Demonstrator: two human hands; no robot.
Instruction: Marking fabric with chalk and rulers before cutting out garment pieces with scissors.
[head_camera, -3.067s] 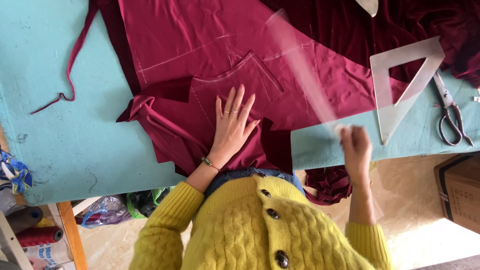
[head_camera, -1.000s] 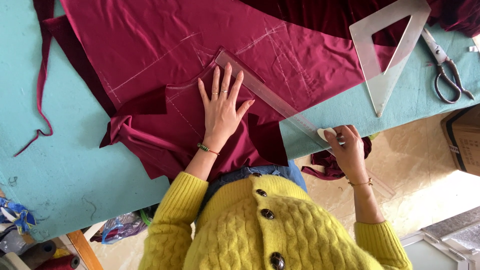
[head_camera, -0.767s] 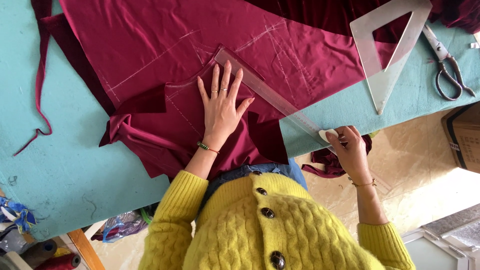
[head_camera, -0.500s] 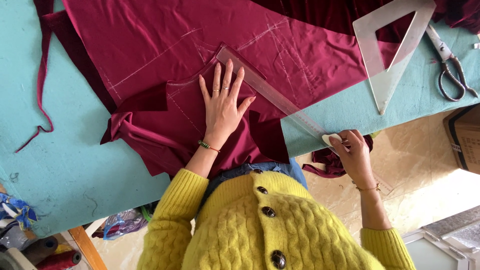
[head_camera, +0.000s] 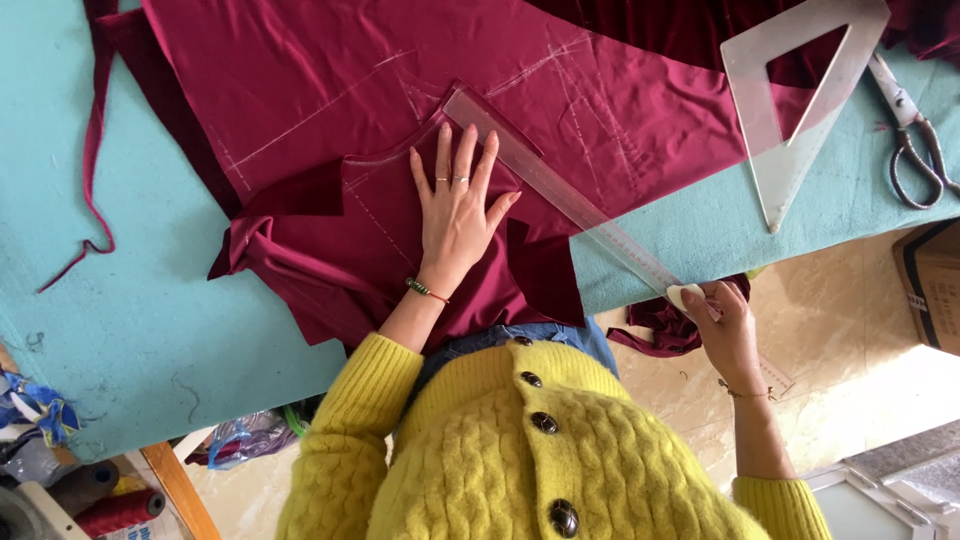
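Head view: your left hand (head_camera: 455, 215) lies spread flat on the cloth (head_camera: 330, 120), while your right hand (head_camera: 722, 325) pinches chalk (head_camera: 684, 295) at the ruler (head_camera: 570, 195). Nothing pins the ruler, so it could slide.

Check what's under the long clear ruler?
Through the long clear ruler show chalk-marked maroon fabric and teal table. Its near end overhangs the edge, held by the right hand. Left hand presses fabric beside it.

Ruler (head_camera: 560, 190) on fabric (head_camera: 330, 90), scissors (head_camera: 912, 130) right
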